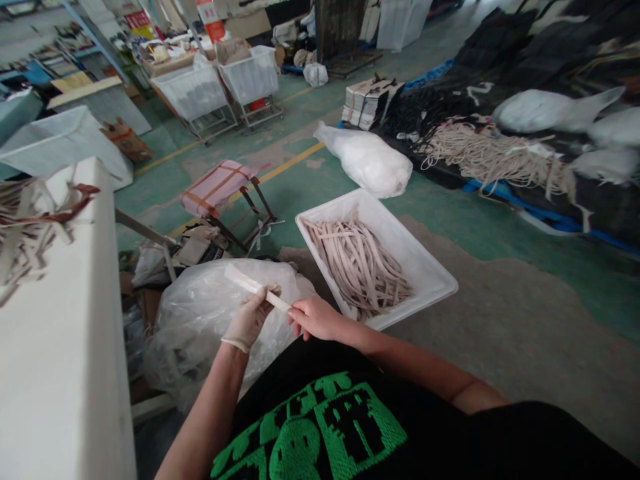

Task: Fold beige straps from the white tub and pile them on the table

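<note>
A pale flat strip [278,302] stretches between my two hands, above a clear plastic bag [193,300]. My left hand [249,318], in a whitish glove, is closed around the strip's middle, and the far end sticks out past it. My bare right hand [316,317] pinches the near end between thumb and fingers. To the right of my hands, a white plastic bin [425,277] on the floor holds a heap of similar beige strips [363,263].
A white table [55,347] with loose strips [30,233] stands at left. Ahead are a pink-topped stool [220,187] and a stuffed white bag [370,160]. Piled beige strips [490,157] lie on dark sheeting at right. Wheeled bins [193,93] stand farther back.
</note>
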`<state>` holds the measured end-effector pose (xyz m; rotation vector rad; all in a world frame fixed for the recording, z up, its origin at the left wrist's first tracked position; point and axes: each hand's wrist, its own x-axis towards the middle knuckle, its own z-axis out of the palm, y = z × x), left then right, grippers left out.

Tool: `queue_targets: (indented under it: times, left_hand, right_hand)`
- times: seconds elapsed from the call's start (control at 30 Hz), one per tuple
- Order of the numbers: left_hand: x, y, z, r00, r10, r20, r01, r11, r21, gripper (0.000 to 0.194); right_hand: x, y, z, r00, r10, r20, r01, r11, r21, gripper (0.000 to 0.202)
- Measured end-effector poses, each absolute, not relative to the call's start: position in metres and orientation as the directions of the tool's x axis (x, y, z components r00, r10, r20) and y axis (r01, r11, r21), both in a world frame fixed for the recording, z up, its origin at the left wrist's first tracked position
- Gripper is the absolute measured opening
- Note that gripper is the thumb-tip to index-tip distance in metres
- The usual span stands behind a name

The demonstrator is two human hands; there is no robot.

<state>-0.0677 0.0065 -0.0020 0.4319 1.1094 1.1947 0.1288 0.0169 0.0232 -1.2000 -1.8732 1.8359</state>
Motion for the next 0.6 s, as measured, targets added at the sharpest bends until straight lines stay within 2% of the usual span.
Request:
queue_targets:
  times: [0.1,0.2,0.3,0.47,0.6]
  left_hand:
    - [-0.058,0.005,-0.002,0.046,0.893,-0.448,-0.484,0.412,0.772,0.028]
    - [-0.062,0.008,0.001,-0.054,0.901,-0.431,-0.503,0.348,0.791,0.027]
    - [-0.065,0.008,0.004,-0.117,0.896,-0.428,-0.506,0.317,0.802,0.026]
    - [-0.05,0.002,0.003,0.048,0.904,-0.426,-0.436,0.402,0.805,0.031]
    - [-0.062,0.006,0.005,-0.118,0.909,-0.399,-0.467,0.304,0.831,0.025]
  right_hand:
    - [0.121,0.019,0.021,-0.582,0.756,-0.298,0.335,-0.11,-0.936,0.029]
    - [0.125,0.014,0.019,-0.608,0.742,-0.283,0.383,-0.038,-0.923,0.025]
    - [0.128,0.008,0.019,-0.628,0.705,-0.33,0.424,-0.045,-0.904,0.028]
    - [0.117,0.014,0.023,-0.552,0.792,-0.261,0.417,-0.009,-0.909,0.031]
    - [0.12,0.009,0.021,-0.62,0.732,-0.283,0.422,0.008,-0.906,0.029]
